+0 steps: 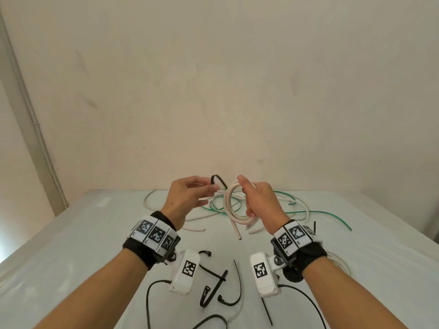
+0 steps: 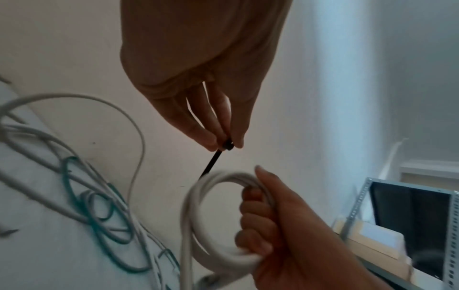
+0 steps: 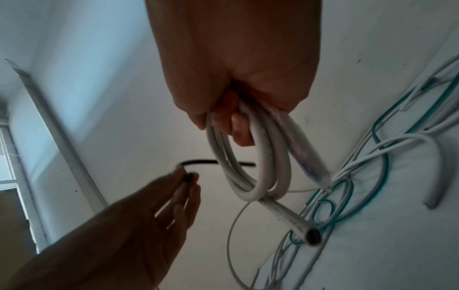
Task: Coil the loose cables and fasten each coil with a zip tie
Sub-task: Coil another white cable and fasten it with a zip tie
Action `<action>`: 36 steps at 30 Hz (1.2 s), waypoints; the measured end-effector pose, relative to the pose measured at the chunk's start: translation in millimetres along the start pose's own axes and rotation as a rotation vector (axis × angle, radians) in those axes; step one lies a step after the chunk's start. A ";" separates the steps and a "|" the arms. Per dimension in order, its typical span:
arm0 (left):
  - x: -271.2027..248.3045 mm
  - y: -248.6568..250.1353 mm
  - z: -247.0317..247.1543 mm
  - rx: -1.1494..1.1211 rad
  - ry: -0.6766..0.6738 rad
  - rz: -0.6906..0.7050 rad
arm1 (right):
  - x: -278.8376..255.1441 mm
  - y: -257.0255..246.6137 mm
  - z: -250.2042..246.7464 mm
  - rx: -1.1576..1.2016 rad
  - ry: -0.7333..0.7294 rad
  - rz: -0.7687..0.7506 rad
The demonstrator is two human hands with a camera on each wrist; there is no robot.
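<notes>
1. Above the white table (image 1: pixel 71 233): right hand (image 1: pixel 261 203) fisted round a thick white cable coil (image 1: pixel 231 205), held aloft; stiff and springy by its look, so best gripped across all the turns.
2. Left hand (image 1: pixel 187 198) pinches a black zip tie (image 1: pixel 217 179) at its head, strap passing through the coil; thin, flexible.

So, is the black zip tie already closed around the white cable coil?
No: the left hand pinches the zip tie by its head, not looped around the coil.

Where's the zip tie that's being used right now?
The black zip tie is pinched in the left hand, just left of the white coil.
</notes>
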State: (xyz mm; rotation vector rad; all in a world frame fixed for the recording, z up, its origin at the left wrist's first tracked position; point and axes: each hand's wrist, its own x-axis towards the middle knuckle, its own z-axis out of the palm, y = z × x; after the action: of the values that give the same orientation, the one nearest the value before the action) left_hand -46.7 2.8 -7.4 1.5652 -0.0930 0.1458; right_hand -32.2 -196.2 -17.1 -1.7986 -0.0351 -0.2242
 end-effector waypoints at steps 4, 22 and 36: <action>-9.8 4.9 18.2 0.010 -0.028 0.088 | -3.2 -2.4 12.6 0.130 0.005 0.003; -10.9 -8.6 15.9 0.465 0.181 0.864 | -21.5 -34.1 23.2 0.372 -0.158 0.173; -3.1 10.6 4.2 0.682 -0.008 0.894 | -25.4 -34.3 24.0 0.272 -0.122 0.001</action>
State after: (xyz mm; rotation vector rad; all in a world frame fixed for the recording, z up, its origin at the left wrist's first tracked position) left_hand -51.2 -1.5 2.6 2.0981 -0.8202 0.9498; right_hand -58.8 -162.3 6.2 -1.5394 -0.1451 -0.1028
